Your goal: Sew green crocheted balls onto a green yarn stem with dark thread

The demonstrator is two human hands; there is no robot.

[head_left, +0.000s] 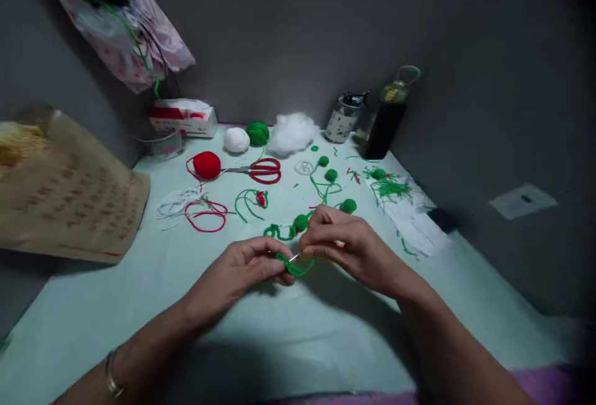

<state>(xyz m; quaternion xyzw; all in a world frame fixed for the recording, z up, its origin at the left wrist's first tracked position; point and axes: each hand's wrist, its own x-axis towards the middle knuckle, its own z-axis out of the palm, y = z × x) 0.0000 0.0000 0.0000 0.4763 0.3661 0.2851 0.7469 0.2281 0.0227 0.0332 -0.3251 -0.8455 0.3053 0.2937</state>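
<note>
L hand [255, 263] pinches green crochet pc [282, 259] btwn thumb & fingers, nr-centre over the table [135, 293]. R hand [342, 237], just right of it, pinches crochet hook [295, 257], shaft at the pc; tip too small to tell. Prob. best: grip pc firmly close to hook, leave green yarn loop [306, 269] some slack, angle hook low so strands don't split. Red-handled scissors [250, 169] lie far, well apart.
</note>
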